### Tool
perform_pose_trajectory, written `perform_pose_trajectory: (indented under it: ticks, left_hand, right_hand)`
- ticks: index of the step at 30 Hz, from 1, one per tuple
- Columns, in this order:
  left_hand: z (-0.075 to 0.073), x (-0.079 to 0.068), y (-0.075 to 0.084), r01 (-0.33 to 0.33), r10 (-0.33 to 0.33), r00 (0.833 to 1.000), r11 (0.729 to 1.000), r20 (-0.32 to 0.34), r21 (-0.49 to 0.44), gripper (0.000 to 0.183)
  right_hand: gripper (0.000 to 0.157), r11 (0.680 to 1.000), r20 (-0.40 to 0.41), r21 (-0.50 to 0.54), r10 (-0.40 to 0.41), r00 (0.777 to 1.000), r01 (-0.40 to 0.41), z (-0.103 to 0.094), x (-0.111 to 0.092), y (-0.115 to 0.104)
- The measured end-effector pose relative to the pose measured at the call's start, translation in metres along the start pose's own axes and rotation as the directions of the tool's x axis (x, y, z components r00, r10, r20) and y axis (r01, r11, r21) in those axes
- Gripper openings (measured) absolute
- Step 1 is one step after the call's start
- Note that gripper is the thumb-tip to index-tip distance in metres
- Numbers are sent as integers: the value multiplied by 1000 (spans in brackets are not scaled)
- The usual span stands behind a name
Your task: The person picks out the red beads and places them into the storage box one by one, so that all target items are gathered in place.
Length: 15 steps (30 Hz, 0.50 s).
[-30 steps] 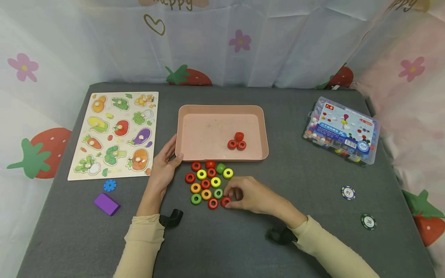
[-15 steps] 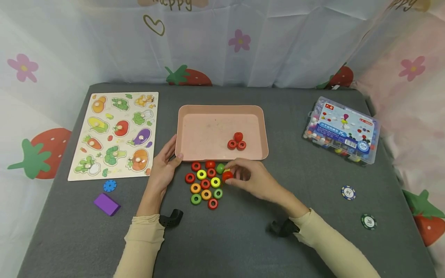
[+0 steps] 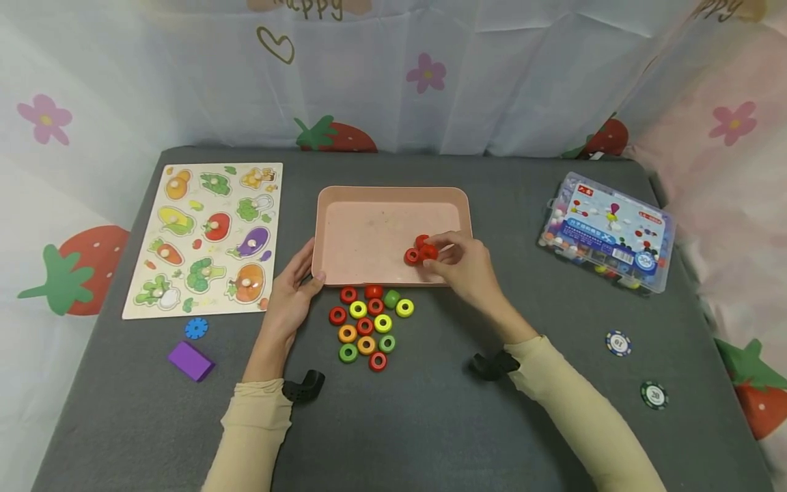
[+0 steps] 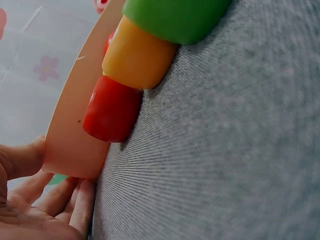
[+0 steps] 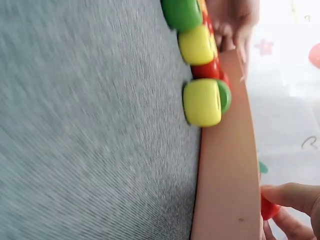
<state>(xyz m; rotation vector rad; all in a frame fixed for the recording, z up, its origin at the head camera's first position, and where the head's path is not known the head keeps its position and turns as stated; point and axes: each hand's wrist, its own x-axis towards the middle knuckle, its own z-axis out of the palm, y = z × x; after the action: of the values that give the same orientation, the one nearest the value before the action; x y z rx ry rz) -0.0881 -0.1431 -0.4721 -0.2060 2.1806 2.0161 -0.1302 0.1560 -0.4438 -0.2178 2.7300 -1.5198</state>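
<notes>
A pink tray (image 3: 369,236) lies mid-table in the head view. My left hand (image 3: 292,298) holds its near left corner, thumb at the rim and fingers along the side. Over the tray's near right part, my right hand (image 3: 466,268) pinches a red bead (image 3: 428,252) between thumb and fingertips. That bead overlaps a small cluster of red beads in the tray, including one red bead (image 3: 411,257) beside it. Before the tray, several red, yellow, orange and green beads stand in a group, among them a yellow bead (image 3: 404,308) and a green bead (image 3: 348,352).
A vegetable puzzle board (image 3: 205,239) lies left of the tray, with a blue notched disc (image 3: 196,328) and a purple block (image 3: 191,361) before it. At right are a clear plastic case (image 3: 609,232) and two poker chips, one blue-edged chip (image 3: 617,343) and one green-edged chip (image 3: 654,395).
My right hand has picked up a red bead from the group's near right edge and carried it up and over the tray. The left hand stays at the tray's corner.
</notes>
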Motion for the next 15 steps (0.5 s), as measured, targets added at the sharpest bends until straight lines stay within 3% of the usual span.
perform_pose_trajectory:
  ticks: [8, 15]
  left_hand:
    - [1, 0, 2, 2, -2, 1000, 1000, 4, -1, 61]
    - [0, 0, 1, 7, -7, 1000, 1000, 0, -1, 61]
  right_hand:
    - [26, 996, -15, -63, 61, 998, -62, 6, 16, 5]
    - [25, 994, -30, -91, 65, 997, -67, 9, 19, 3]
